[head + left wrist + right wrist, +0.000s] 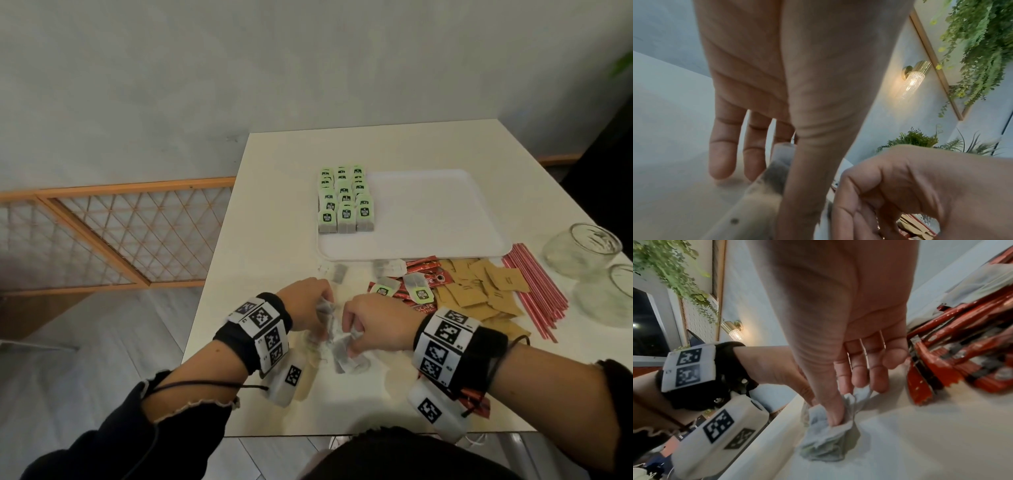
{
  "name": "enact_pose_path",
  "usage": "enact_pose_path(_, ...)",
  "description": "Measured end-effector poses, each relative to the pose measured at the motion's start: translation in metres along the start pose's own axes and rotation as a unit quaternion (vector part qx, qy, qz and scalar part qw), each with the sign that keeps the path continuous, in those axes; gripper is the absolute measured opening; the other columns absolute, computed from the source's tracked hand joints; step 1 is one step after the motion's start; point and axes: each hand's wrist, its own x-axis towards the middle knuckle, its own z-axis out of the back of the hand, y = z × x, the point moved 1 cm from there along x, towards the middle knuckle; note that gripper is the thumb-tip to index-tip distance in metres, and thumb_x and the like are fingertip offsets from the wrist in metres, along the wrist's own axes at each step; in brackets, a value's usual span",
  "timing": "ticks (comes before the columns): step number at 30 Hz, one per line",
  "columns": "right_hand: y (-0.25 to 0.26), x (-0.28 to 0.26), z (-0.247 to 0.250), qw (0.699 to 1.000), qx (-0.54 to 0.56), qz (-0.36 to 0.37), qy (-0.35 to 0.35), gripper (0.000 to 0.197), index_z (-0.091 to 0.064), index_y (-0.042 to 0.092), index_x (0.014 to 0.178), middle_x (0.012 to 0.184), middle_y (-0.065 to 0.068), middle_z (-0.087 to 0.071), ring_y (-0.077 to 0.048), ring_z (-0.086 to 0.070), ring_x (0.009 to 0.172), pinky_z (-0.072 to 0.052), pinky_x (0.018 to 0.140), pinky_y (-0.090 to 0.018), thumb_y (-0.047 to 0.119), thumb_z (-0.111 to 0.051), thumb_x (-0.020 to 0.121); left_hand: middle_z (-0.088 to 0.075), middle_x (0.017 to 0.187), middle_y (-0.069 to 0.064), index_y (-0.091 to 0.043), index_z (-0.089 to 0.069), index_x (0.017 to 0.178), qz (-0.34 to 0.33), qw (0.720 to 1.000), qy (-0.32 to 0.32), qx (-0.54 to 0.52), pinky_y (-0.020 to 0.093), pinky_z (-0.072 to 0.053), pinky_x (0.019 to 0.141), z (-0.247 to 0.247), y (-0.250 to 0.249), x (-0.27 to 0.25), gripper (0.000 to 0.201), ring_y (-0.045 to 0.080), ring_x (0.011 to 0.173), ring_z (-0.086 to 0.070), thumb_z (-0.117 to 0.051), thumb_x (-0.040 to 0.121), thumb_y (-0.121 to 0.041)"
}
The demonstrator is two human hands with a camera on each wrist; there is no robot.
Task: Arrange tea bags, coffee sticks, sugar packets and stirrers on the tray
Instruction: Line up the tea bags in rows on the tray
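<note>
A white tray (442,222) lies on the table with three rows of green-tagged tea bags (345,202) at its left end. Near the table's front, both hands work on a bunch of loose tea bags (342,346). My left hand (308,301) pinches a tea bag (774,172) between thumb and forefinger, its other fingers straight. My right hand (373,325) pinches crumpled tea bags (828,431) against the tabletop. Red coffee sticks (414,291), brown sugar packets (479,287) and pink stirrers (534,291) lie in front of the tray, to the right.
Two glass jars (582,250) lie on their sides at the table's right edge. More tea bags (411,287) lie on the coffee sticks (953,356). The table's left edge drops to the floor beside a wooden lattice panel (113,233).
</note>
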Motion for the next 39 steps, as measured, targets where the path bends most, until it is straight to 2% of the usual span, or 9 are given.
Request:
enact_pose_path(3,0.001,0.0,0.0,1.0,0.006,0.009,0.002,0.036,-0.062,0.022,0.1,0.094,0.006,-0.053,-0.015,-0.055,0.087,-0.045,0.07,-0.03,0.038,-0.079,0.073,-0.058,0.1,-0.002,-0.011,-0.049,0.116,-0.011,1.0,0.011,0.02,0.016,-0.035,0.064,0.001,-0.003,0.001,0.04,0.015,0.086,-0.052,-0.07,0.083,-0.016)
enact_pose_path(6,0.002,0.0,0.0,1.0,0.006,0.022,0.0,0.036,-0.061,0.024,0.104,0.095,0.006,-0.047,-0.015,-0.051,0.085,-0.046,0.074,-0.033,0.037,-0.076,0.074,-0.046,0.077,-0.006,-0.014,-0.05,0.089,0.004,0.997,0.021,0.069,0.02,-0.034,0.061,0.002,-0.006,0.002,0.023,0.016,0.078,-0.046,-0.07,0.083,-0.023)
enact_pose_path(11,0.002,0.0,0.001,0.999,0.029,0.014,-0.001,0.027,-0.067,0.019,0.091,0.086,0.01,-0.05,-0.016,-0.057,0.085,-0.051,0.074,-0.035,0.034,-0.078,0.072,-0.043,0.065,-0.005,-0.019,-0.037,0.064,0.018,0.997,0.01,0.077,0.021,-0.028,0.053,0.006,-0.005,0.001,0.036,0.017,0.069,-0.045,-0.068,0.081,-0.024)
enact_pose_path(18,-0.009,-0.005,0.011,0.99,0.136,0.001,-0.019,0.021,-0.055,0.023,0.079,0.074,0.011,-0.056,-0.005,-0.051,0.064,-0.04,0.058,-0.018,0.025,-0.076,0.077,-0.06,0.082,0.005,-0.013,-0.049,0.076,0.05,0.992,-0.047,-0.106,0.019,-0.044,0.045,0.026,0.009,-0.002,0.024,0.018,0.058,-0.063,-0.072,0.081,-0.019)
enact_pose_path(21,-0.016,-0.009,0.026,0.983,0.177,-0.012,-0.053,0.021,-0.055,0.019,0.078,0.069,0.011,-0.056,-0.003,-0.05,0.058,-0.04,0.056,-0.016,0.021,-0.076,0.076,-0.057,0.082,0.004,-0.012,-0.051,0.079,0.052,0.96,-0.099,-0.258,0.033,-0.059,0.056,0.028,0.015,-0.003,0.024,0.022,0.067,-0.064,-0.075,0.081,-0.013)
enact_pose_path(25,-0.02,-0.012,0.054,0.951,0.295,0.017,-0.086,0.021,-0.06,0.016,0.085,0.072,0.006,-0.064,-0.003,-0.054,0.06,-0.044,0.06,-0.017,0.015,-0.079,0.076,-0.058,0.085,0.008,-0.007,-0.055,0.091,0.046,0.917,-0.135,-0.372,0.041,-0.061,0.065,0.028,0.008,0.001,0.019,0.021,0.07,-0.062,-0.073,0.083,-0.009)
enact_pose_path(29,-0.022,-0.005,0.075,0.927,0.348,0.037,-0.132,0.018,-0.065,0.01,0.098,0.083,-0.005,-0.065,-0.012,-0.059,0.069,-0.05,0.064,-0.026,0.007,-0.074,0.081,-0.058,0.087,0.008,-0.001,-0.058,0.106,0.051,0.875,-0.117,-0.468,0.044,-0.061,0.074,0.03,-0.011,0.008,0.022,0.019,0.069,-0.063,-0.065,0.085,0.0)
enact_pose_path(32,-0.029,0.002,0.083,0.931,0.324,0.038,-0.164,0.016,-0.068,0.014,0.102,0.089,-0.004,-0.065,-0.016,-0.06,0.075,-0.051,0.068,-0.031,0.01,-0.069,0.086,-0.064,0.104,0.014,-0.002,-0.059,0.115,0.022,0.853,-0.086,-0.514,0.04,-0.061,0.075,0.035,-0.02,0.009,0.029,0.026,0.088,-0.069,-0.063,0.087,0.0)
enact_pose_path(39,-0.037,0.005,0.098,0.941,0.272,0.035,-0.197,0.016,-0.069,0.022,0.103,0.093,-0.002,-0.066,-0.01,-0.058,0.077,-0.049,0.076,-0.029,0.021,-0.07,0.087,-0.07,0.113,0.015,-0.008,-0.063,0.118,-0.006,0.799,-0.038,-0.601,0.042,-0.06,0.082,0.045,-0.035,0.014,0.03,0.031,0.102,-0.069,-0.063,0.093,-0.024)
